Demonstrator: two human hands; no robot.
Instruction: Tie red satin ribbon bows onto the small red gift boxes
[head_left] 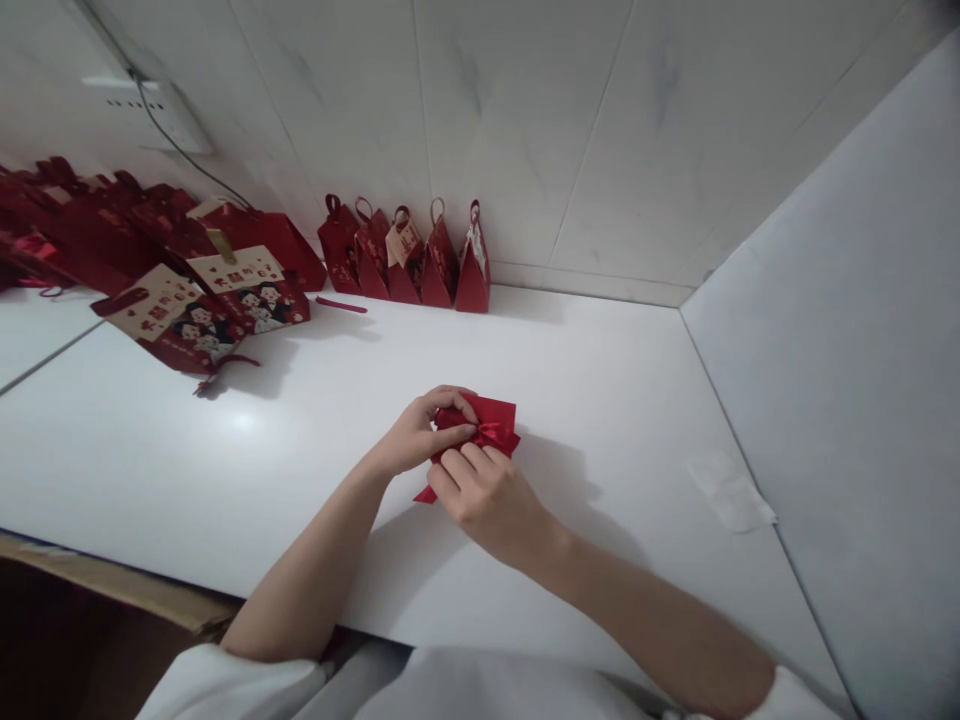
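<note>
A small red box (495, 410) rests on the white table between my hands, with a shiny red ribbon (495, 433) bunched on its top. My left hand (435, 430) is closed around the box's left side, thumb and index finger pinching at the ribbon. Just below it, my right hand (476, 487) has its fingers curled in against the front of the ribbon; what its fingertips grip is hidden. A red ribbon end (426, 495) sticks out at the lower left, beside my right hand.
Several small red boxes with loops (405, 260) stand along the wall. Larger red gift boxes (251, 290) crowd the left, near a loose ribbon strip (341, 305). A clear plastic piece (731, 495) lies at the right by the partition (847, 350).
</note>
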